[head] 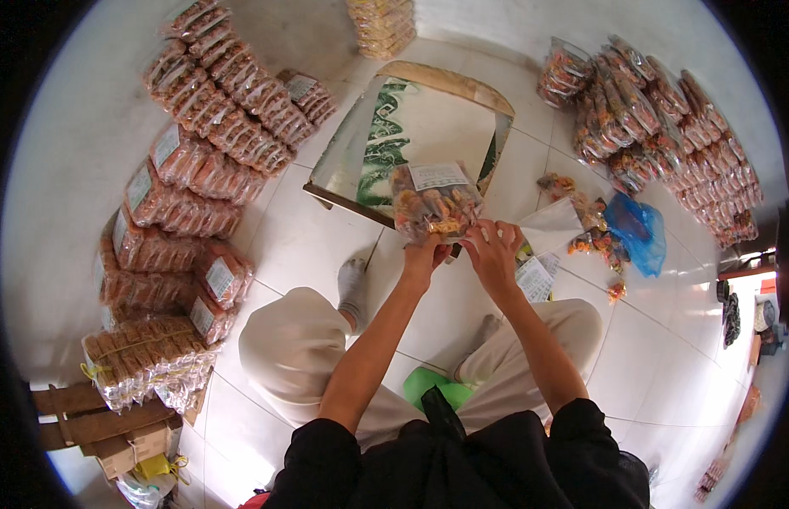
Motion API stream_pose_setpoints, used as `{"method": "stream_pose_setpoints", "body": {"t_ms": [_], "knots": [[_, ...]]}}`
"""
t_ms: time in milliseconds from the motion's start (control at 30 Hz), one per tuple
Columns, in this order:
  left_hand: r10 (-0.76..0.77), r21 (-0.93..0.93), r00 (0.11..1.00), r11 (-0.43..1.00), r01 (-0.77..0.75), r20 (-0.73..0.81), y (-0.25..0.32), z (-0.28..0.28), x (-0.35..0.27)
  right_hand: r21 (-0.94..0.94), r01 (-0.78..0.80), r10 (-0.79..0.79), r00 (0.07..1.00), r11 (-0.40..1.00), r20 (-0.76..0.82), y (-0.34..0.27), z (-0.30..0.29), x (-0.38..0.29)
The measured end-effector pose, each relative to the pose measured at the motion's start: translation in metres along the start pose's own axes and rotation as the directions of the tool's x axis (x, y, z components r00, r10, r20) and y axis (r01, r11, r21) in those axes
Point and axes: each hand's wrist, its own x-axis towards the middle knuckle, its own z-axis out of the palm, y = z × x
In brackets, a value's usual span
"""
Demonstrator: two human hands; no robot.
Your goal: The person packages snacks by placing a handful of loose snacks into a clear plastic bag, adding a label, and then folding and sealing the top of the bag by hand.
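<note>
A clear plastic bag of mixed orange and brown snack pieces (435, 207) lies on the near edge of a low table (445, 121) with a white and green top. A white printed label (437, 175) shows at the bag's far end. My left hand (423, 256) pinches the bag's near edge at its left part. Close beside it, my right hand (493, 248) grips the same edge at its right corner, fingers bent. The plastic between the fingers is partly hidden by my hands.
Stacks of packed snack bags (222, 108) line the left wall, and more bagged snacks (649, 127) are piled at right. Near my right hand lie a blue plastic bag (636, 232), small wrapped pieces (598, 245), a white sheet (552, 226) and printed labels (534, 280). Cardboard boxes (133, 445) stand lower left.
</note>
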Motion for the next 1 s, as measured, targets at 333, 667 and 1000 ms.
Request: {"method": "stream_pose_setpoints", "body": {"t_ms": [333,667,1000], "knots": [[0.043,0.019,0.996,0.999,-0.045,0.075,-0.009,-0.002,0.003,0.103,-0.307,0.278,0.934,0.946,0.224,0.0,0.001,0.003],[0.009,-0.131,0.993,0.991,0.007,0.12,-0.017,0.002,0.003,0.708,-0.695,0.631,0.493,-0.129,0.599,-0.023,0.034,-0.016],[-0.068,-0.095,0.989,0.992,0.081,0.133,-0.022,0.003,0.012,0.833,-0.553,0.817,0.476,-0.008,0.324,-0.038,0.053,-0.007]]}}
